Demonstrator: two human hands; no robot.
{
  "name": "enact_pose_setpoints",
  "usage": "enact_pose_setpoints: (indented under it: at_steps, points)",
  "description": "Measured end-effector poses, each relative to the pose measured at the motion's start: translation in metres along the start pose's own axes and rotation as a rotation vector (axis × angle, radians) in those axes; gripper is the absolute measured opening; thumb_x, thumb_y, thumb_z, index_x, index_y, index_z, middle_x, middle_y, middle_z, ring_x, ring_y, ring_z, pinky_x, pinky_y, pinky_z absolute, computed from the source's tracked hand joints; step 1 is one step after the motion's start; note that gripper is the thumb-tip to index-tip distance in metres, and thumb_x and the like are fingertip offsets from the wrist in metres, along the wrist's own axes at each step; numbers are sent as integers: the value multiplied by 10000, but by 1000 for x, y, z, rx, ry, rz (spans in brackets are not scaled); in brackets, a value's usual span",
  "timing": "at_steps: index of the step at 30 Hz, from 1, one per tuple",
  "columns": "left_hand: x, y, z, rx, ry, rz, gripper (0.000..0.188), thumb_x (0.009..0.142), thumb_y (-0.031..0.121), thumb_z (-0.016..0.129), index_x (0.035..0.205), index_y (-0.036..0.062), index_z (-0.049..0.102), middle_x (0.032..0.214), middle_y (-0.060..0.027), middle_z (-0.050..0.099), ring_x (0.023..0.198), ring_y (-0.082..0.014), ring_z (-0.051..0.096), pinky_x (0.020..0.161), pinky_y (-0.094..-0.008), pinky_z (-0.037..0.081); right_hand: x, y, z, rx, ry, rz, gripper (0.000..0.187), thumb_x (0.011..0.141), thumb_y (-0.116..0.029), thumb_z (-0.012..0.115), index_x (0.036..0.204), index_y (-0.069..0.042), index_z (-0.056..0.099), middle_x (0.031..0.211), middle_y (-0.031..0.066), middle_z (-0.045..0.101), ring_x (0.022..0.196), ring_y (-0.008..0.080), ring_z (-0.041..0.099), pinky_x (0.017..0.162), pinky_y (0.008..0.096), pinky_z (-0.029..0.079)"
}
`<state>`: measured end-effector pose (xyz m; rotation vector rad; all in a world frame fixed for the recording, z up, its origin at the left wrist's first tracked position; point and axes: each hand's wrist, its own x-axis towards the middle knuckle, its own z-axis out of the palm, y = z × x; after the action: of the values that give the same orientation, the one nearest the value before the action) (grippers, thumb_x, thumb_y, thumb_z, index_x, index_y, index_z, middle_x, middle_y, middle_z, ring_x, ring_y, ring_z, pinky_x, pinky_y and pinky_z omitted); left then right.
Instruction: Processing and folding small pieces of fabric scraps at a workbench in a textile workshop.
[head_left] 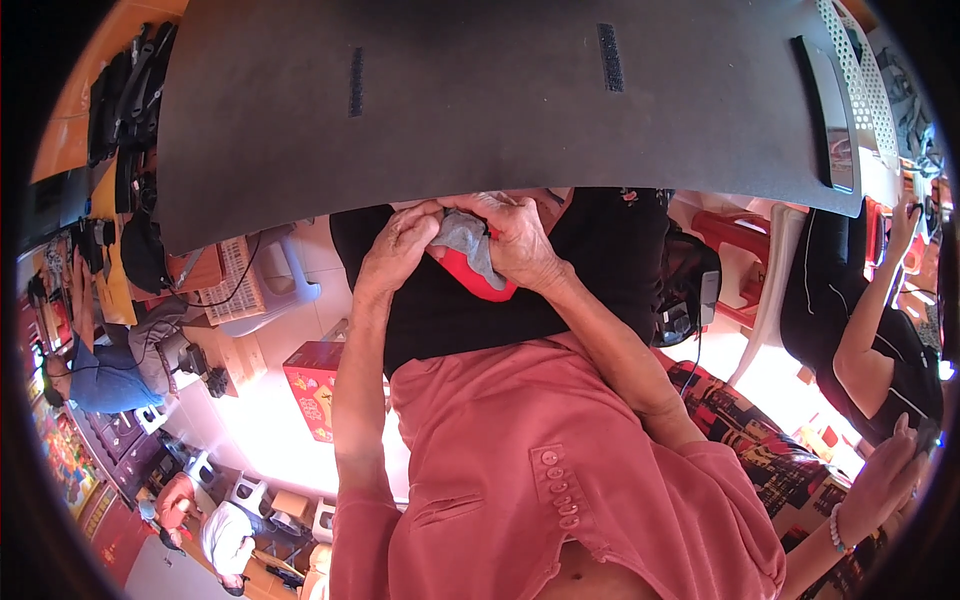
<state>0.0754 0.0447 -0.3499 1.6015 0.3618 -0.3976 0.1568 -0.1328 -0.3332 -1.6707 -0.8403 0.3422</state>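
- Gripping a grey-and-red cloth piece (466,242), the left hand (402,240) and the right hand (520,238) are both closed, with fingers curled in toward each other.
- The cloth piece lies between the two hands, touching both; its grey part is uppermost and its red part hangs below, nearer the right hand.
- Just under it, a black cloth (480,330) covers the lap, below the near edge of the dark brown bench (480,120).
- Left of the left forearm, a red box (312,388) with printed decoration stands on the floor; its contents cannot be told.
- Farther left, a cream lattice-sided basket (235,278) sits beside a pale blue-grey plastic stool (290,285), a dark cable across it; what it holds is unclear.
- On the bench, two short black strips (610,58) lie well apart, and a dark flat device (828,115) rests near the right edge.
- At right, a co-worker in black (840,300) sits with a forearm raised.
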Motion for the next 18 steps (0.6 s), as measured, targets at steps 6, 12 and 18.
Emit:
enact_pose_setpoints:
  at_steps: [6, 12, 18]
  points:
    - [7, -11, -3, 94, 49, 94, 384, 925, 258, 481, 1152, -39, 567, 986, -69, 600, 832, -132, 580, 753, -257, 478, 0, 5, 1, 88, 68, 169, 243, 723, -43, 706, 961, -25, 662, 894, 156, 675, 838, 285, 671, 747, 336, 508]
    - [-7, 30, 51, 50, 490, 190, 314, 893, 211, 568, 1090, -33, 558, 934, -96, 649, 811, -194, 606, 765, -290, 474, 3, 29, 9, -149, 348, 48, 217, 665, 5, 613, 880, 2, 641, 780, 198, 636, 748, 391, 618, 665, 425, 491]
    - [-10, 33, 71, 195, 363, 178, 285, 806, 81, 572, 1074, -14, 553, 818, -32, 574, 700, -85, 490, 643, -248, 430, -2, 26, 10, -372, 365, 178, 201, 590, -7, 586, 789, 9, 609, 723, 198, 609, 698, 406, 589, 609, 471, 456]
